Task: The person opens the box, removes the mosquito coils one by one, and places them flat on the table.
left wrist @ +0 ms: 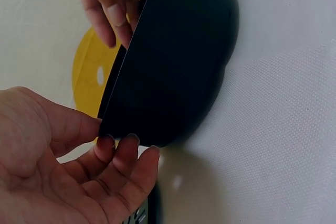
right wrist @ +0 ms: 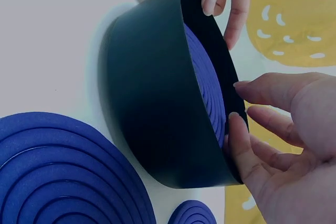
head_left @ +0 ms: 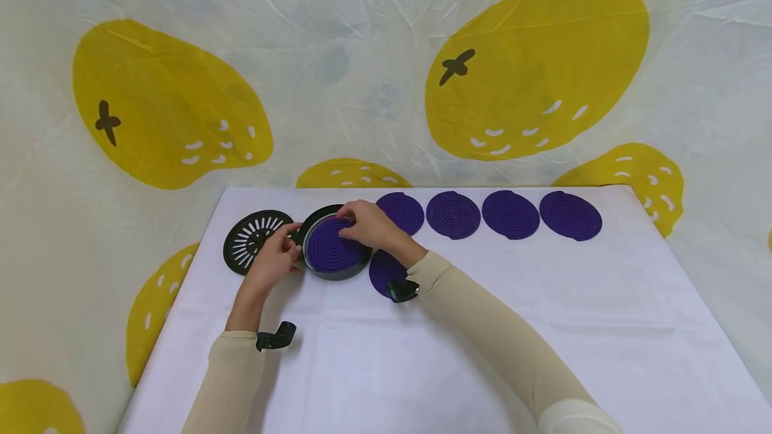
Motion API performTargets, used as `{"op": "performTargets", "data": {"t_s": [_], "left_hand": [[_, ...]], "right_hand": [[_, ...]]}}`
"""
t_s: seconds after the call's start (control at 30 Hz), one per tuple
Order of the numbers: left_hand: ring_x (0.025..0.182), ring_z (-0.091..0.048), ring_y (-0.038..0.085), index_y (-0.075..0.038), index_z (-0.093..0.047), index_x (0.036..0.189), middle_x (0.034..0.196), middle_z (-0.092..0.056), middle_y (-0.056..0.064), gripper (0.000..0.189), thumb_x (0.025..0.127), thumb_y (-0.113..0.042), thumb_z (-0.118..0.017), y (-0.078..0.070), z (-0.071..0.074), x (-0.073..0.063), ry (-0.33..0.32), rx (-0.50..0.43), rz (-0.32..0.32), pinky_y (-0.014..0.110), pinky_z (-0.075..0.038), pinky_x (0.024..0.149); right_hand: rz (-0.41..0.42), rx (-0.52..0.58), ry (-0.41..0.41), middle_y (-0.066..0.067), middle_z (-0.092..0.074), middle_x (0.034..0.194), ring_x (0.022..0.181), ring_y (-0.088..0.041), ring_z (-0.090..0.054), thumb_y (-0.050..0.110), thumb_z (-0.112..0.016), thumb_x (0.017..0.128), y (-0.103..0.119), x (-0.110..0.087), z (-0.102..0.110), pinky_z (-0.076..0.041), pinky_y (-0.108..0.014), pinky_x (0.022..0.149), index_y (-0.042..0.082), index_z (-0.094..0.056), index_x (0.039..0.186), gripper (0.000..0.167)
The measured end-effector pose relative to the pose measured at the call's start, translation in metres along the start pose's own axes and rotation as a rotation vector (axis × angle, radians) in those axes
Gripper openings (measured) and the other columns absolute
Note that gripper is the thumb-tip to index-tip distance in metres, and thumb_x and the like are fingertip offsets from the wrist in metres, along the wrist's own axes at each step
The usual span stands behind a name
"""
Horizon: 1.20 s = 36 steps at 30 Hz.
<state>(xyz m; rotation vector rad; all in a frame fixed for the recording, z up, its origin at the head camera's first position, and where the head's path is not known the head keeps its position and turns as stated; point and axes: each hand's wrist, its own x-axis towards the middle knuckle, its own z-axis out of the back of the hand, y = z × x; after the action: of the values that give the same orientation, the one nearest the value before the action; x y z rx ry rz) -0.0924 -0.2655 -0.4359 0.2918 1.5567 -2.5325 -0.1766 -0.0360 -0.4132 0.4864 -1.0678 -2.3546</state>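
Behind the work hung a pale, wrinkled sheet (head_left: 362, 72) printed with large yellow fruit shapes (head_left: 537, 69), closing off the room. Against it reached a desk (head_left: 609, 300) covered in faintly creased white cloth (head_left: 458, 380). Two arms in beige sleeves (head_left: 491, 327) stretched over it from the near side.

Left of centre, close to the far edge, a deep, round black holder (right wrist: 147, 93) appeared to stand with its mouth upward. Just left of it lay a flat black slotted disc (head_left: 232, 253), partly hidden by a hand. Inside the holder was a round purple disc with spiral grooves (head_left: 336, 246); being round, it had no long axis, and its grooved face was turned up. Four matching purple discs (head_left: 510, 215) ran in a row to the right, and a fifth loose purple disc (head_left: 386, 273) lay partly under the right wrist.

Both hands met at the holder, one on either side. The left hand (head_left: 274, 253) pinched its left rim, thumb opposite bent fingers. The right hand (head_left: 374, 225), nearer the disc inside, came over the far right rim, its fingertips (right wrist: 234, 121) at the disc's edge; whether they gripped it could not be told. Each wrist wore a small black camera (head_left: 279, 336).
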Motion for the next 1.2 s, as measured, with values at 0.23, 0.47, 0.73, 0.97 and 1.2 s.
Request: {"op": "performTargets", "data": {"t_s": [0.23, 0.47, 0.73, 0.97, 1.2], "left_hand": [[0.080, -0.061, 0.023, -0.007, -0.039, 0.154, 0.098, -0.046, 0.012, 0.055, 0.101, 0.005, -0.046, 0.002, 0.000, -0.001, -0.008, -0.006, 0.010, 0.042, -0.062, 0.076], [0.080, -0.061, 0.023, -0.007, -0.039, 0.154, 0.098, -0.047, 0.013, 0.054, 0.102, 0.005, -0.046, 0.001, 0.000, -0.001, -0.009, -0.015, 0.006, 0.039, -0.062, 0.075], [0.079, -0.061, 0.023, -0.005, -0.035, 0.155, 0.098, -0.046, 0.014, 0.056, 0.101, 0.007, -0.046, 0.002, -0.002, 0.000, -0.008, -0.032, 0.007, 0.042, -0.063, 0.075], [0.075, -0.062, 0.022, -0.008, -0.036, 0.156, 0.096, -0.046, 0.013, 0.059, 0.100, 0.007, -0.046, 0.001, -0.002, -0.001, -0.018, -0.029, 0.005, 0.042, -0.063, 0.074], [0.078, -0.064, 0.025, -0.010, -0.040, 0.154, 0.100, -0.050, 0.017, 0.056, 0.101, 0.005, -0.045, 0.000, -0.004, -0.001, -0.033, -0.024, 0.017, 0.042, -0.063, 0.075]], "right_hand": [[0.036, 0.080, -0.033, -0.012, -0.067, 0.125, 0.115, -0.022, -0.065, 0.005, -0.071, 0.093, -0.001, -0.002, 0.001, -0.052, -0.029, 0.100, 0.001, -0.067, 0.123, 0.031], [0.043, 0.138, -0.057, -0.012, -0.068, 0.125, 0.114, -0.023, -0.066, -0.001, -0.070, 0.092, -0.004, -0.004, 0.004, -0.054, -0.030, 0.098, 0.003, -0.069, 0.123, 0.031], [0.047, 0.178, -0.058, -0.007, -0.069, 0.122, 0.112, -0.021, -0.067, -0.002, -0.073, 0.090, -0.005, -0.009, 0.008, -0.054, -0.034, 0.098, 0.007, -0.071, 0.118, 0.029], [0.038, 0.148, 0.041, -0.003, -0.067, 0.097, 0.082, -0.017, -0.066, 0.007, -0.074, 0.093, -0.007, -0.019, 0.012, -0.058, -0.028, 0.074, 0.011, -0.073, 0.114, 0.022], [0.058, 0.249, -0.010, -0.006, -0.066, 0.097, 0.075, -0.017, -0.068, 0.005, -0.073, 0.092, -0.012, -0.024, 0.010, -0.062, -0.033, 0.068, 0.010, -0.073, 0.114, 0.022]]}}
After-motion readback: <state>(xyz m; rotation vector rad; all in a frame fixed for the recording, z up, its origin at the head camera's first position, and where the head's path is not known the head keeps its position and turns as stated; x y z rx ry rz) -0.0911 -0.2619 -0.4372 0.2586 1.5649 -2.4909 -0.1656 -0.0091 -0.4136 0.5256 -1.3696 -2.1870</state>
